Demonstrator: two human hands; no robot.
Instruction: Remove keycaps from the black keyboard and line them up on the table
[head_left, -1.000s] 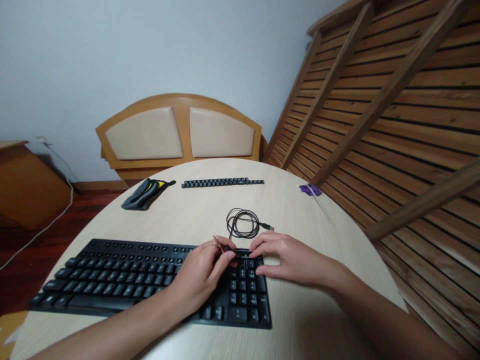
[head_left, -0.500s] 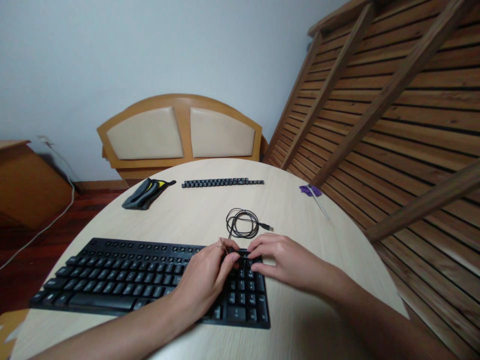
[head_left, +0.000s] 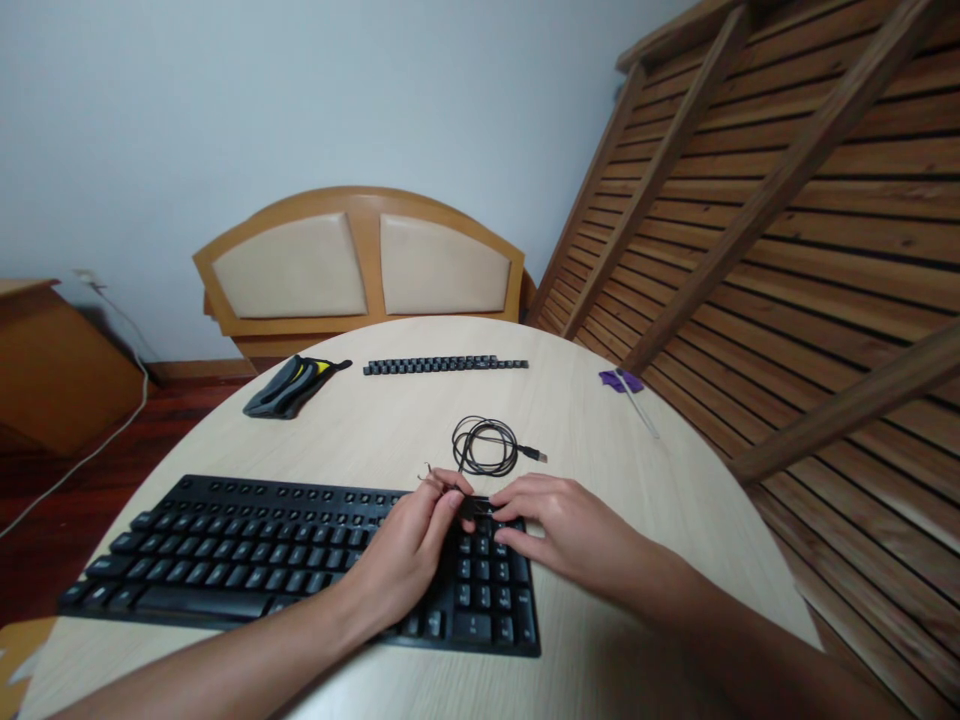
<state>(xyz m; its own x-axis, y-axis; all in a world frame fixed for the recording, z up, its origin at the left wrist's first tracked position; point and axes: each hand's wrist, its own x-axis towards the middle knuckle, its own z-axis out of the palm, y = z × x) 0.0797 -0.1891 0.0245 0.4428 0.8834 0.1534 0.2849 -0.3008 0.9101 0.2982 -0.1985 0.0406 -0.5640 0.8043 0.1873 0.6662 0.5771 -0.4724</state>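
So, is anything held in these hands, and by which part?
The left hand seems to pinch a thin, dark wire tool; its tips protrude, but the gripped part is hidden. For the right hand, I cannot tell.

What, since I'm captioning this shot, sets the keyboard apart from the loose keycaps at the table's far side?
The keyboard is one broad slab; the loose keycaps form a narrow strip of separate pieces. The keyboard lies partly under the left hand; no hand touches the loose keycaps. The keyboard's upper rows look bare of caps; the loose keycaps form two lines. Both are black and rest on the table.
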